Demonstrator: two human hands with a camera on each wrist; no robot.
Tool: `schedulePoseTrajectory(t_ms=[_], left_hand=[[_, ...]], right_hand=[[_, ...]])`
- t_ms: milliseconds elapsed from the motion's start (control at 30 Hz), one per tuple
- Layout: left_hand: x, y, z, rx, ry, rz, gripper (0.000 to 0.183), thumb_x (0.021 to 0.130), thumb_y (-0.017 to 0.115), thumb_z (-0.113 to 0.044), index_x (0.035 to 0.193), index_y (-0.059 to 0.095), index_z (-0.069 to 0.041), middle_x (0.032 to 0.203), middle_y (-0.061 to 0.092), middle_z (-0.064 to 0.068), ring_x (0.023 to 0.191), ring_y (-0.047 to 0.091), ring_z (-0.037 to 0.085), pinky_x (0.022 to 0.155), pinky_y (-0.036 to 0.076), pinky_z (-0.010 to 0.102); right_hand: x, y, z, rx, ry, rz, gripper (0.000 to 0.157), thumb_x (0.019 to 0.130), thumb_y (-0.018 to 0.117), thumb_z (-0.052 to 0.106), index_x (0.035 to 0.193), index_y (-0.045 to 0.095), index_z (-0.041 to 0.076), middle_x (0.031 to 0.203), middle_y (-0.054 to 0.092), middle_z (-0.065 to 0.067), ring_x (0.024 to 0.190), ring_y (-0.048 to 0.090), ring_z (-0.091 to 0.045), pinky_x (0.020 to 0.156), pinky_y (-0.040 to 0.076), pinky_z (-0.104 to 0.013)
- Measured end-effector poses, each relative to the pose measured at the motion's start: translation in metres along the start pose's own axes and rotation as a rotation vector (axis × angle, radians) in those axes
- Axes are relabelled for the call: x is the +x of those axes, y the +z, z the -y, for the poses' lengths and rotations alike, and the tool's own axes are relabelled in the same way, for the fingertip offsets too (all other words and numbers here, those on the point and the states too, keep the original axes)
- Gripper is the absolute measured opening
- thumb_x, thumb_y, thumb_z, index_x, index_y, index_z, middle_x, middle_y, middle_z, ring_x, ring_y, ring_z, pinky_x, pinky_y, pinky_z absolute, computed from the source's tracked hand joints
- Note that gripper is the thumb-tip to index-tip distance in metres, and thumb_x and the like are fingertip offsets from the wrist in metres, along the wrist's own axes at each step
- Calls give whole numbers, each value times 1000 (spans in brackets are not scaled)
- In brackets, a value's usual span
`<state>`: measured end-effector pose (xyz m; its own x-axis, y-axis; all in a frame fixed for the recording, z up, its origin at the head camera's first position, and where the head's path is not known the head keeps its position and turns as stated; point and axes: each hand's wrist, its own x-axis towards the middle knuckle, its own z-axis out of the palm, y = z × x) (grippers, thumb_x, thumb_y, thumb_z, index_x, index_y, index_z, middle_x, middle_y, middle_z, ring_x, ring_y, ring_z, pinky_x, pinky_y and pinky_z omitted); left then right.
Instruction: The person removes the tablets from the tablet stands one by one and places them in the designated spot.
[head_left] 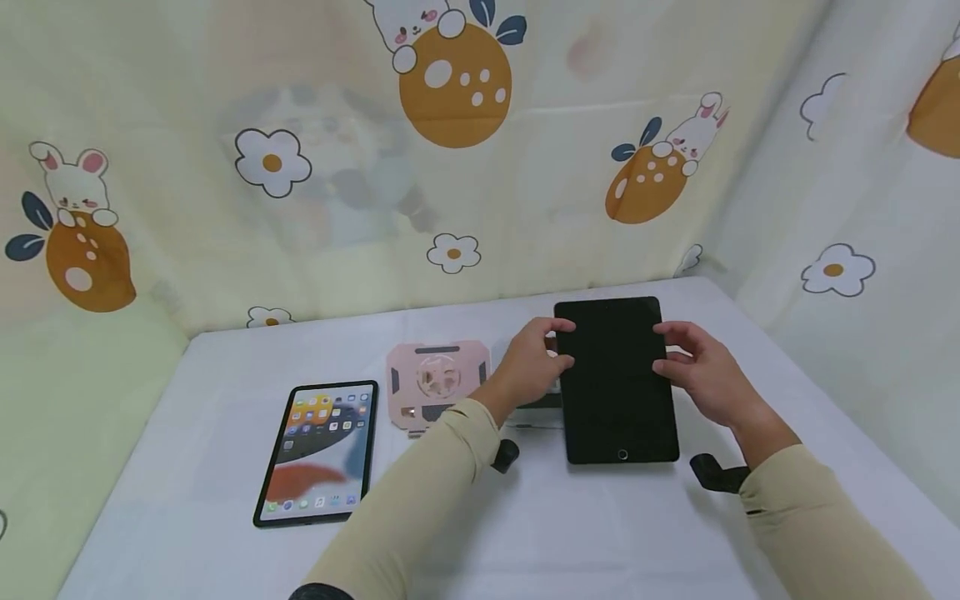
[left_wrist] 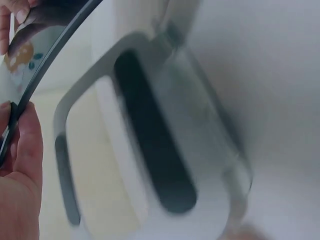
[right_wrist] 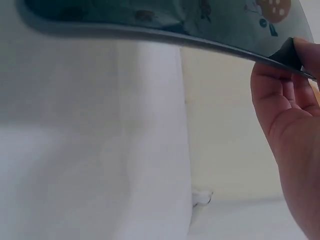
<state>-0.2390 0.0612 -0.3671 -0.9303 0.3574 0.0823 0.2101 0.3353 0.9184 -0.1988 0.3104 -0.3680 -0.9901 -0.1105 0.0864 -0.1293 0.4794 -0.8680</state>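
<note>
A black tablet with a dark screen and a round home button is held up between both hands in the head view. The left hand pinches its left edge between thumb and fingers; the right hand grips the opposite edge the same way. In the right wrist view the glossy tablet reflects the printed curtain. Behind and left of it stands a grey, partly see-through case, mostly hidden by the tablet and left hand. The left wrist view shows this case blurred, with dark bars along its frame.
A pink tablet case with dark corner bars lies left of the hands, partly behind the left forearm. Farther left lies a second tablet, its screen lit with app icons. A printed curtain borders the white table at the back.
</note>
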Motion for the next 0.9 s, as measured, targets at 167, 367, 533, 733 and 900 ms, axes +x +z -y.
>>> schedulePoseTrajectory(t_ms=[167, 367, 533, 733, 900], left_hand=[[-2, 20, 2, -8, -9, 10, 39, 81, 64, -5, 114, 55, -23, 105, 46, -9, 88, 47, 10, 60, 45, 22], [0, 34, 1, -7, 2, -22, 40, 80, 63, -1, 113, 55, -20, 107, 45, -7, 85, 48, 9, 61, 44, 20], [3, 43, 4, 10, 7, -20, 40, 80, 62, 1, 114, 56, -21, 102, 44, -7, 80, 46, 8, 62, 42, 20], [5, 49, 6, 17, 15, 2, 42, 81, 59, 2, 115, 55, -22, 99, 43, -7, 78, 45, 8, 63, 40, 21], [8, 52, 4, 26, 29, 15, 46, 80, 59, 5, 118, 54, -19, 103, 44, -6, 80, 45, 9, 65, 41, 20]], right_hand=[[-10, -8, -15, -41, 4, -16, 47, 90, 55, 19, 131, 35, 10, 121, 40, -11, 104, 49, -13, 73, 46, -18], [-13, -16, -23, -96, 11, -36, 47, 91, 52, 23, 133, 33, 11, 126, 37, -13, 108, 47, -25, 74, 45, -16], [-14, -20, -28, -122, 26, -36, 47, 93, 49, 21, 134, 31, 8, 130, 35, -19, 111, 43, -36, 74, 45, -17], [-14, -25, -35, -117, 34, -30, 46, 93, 49, 19, 134, 32, 7, 130, 35, -19, 105, 48, -20, 73, 45, -16], [-12, -28, -41, -99, 51, -39, 47, 93, 48, 20, 134, 31, 7, 131, 34, -20, 102, 49, -16, 73, 45, -16]])
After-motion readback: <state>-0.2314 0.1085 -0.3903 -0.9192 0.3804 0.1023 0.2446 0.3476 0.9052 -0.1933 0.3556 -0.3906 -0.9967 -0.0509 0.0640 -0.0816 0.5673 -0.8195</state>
